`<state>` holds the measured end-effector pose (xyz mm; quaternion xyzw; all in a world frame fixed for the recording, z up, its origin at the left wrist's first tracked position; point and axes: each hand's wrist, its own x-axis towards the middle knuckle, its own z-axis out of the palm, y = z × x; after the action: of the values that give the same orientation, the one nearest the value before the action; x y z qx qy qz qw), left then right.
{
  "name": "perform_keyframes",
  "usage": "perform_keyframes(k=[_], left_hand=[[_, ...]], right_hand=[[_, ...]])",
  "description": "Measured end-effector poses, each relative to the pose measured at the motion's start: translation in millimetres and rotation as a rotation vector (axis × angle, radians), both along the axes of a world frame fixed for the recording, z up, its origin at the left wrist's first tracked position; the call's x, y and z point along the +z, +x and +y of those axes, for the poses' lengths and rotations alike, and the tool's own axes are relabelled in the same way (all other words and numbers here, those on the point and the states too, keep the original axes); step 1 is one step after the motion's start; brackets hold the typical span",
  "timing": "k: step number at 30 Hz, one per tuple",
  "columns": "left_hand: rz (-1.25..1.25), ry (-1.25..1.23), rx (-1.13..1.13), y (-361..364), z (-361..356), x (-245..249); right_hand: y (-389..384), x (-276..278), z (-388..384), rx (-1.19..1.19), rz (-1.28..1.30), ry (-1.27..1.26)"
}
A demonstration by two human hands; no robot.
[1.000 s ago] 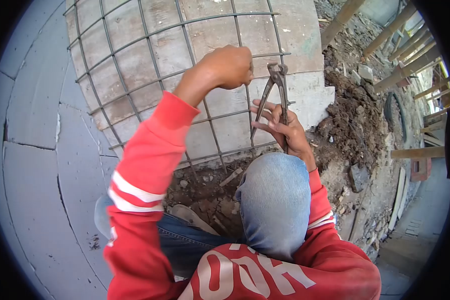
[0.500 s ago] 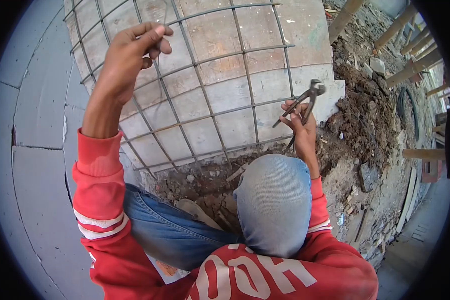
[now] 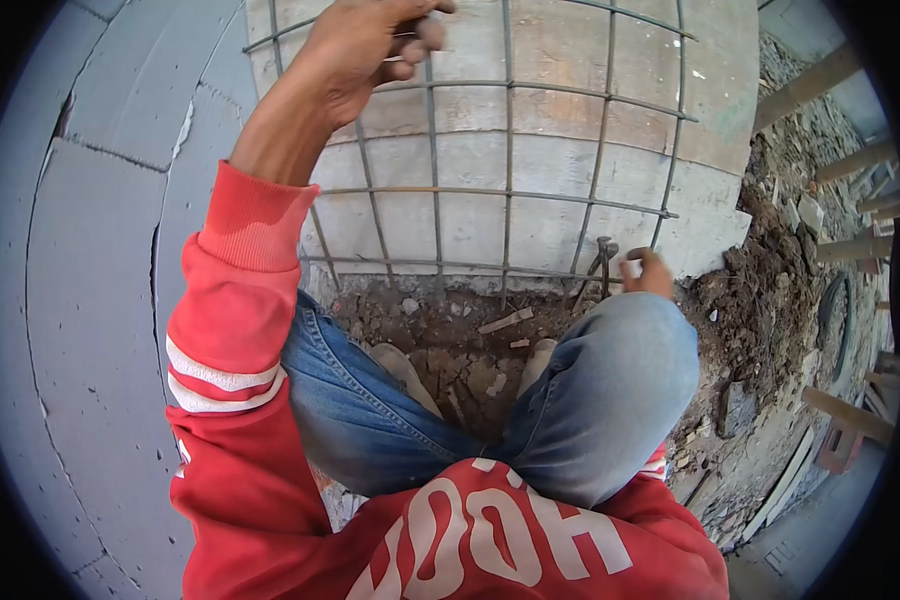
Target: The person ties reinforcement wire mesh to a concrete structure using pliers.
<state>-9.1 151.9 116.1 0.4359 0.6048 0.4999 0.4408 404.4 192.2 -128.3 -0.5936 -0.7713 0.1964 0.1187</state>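
My left hand [image 3: 375,50] is raised at the top edge over the steel rebar mesh [image 3: 508,190]. Its fingers are curled in and partly cut off by the frame, so what they pinch is hidden. A pair of pincers [image 3: 604,258] stands jaws up at the mesh's near right edge, its handles pointing down. Just right of the pincers is my right hand [image 3: 652,274], partly behind my right knee. Its fingers are bent but apart, with a small gap between them and the tool.
Beneath the mesh lie pale boards [image 3: 560,160]. A grey block wall [image 3: 100,260] runs along the left. Broken soil and rubble [image 3: 770,290] lie to the right, with wooden posts [image 3: 810,85] beyond. Between my knees is a dirt trench [image 3: 450,350].
My right hand has lowered and let go of the pincers, which now stand by the mesh edge. The view has shifted, and my left hand appears higher and further right.
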Motion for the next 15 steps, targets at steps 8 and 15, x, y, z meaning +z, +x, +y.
perform_keyframes(k=[8,15], left_hand=[[-0.421,0.185,-0.127,57.5,2.2,6.2],[-0.488,0.303,0.292,12.8,14.7,5.5]], right_hand=[[-101.1,202.3,34.8,0.695,0.863,-0.312],[-139.1,219.8,46.4,0.666,1.125,-0.871]])
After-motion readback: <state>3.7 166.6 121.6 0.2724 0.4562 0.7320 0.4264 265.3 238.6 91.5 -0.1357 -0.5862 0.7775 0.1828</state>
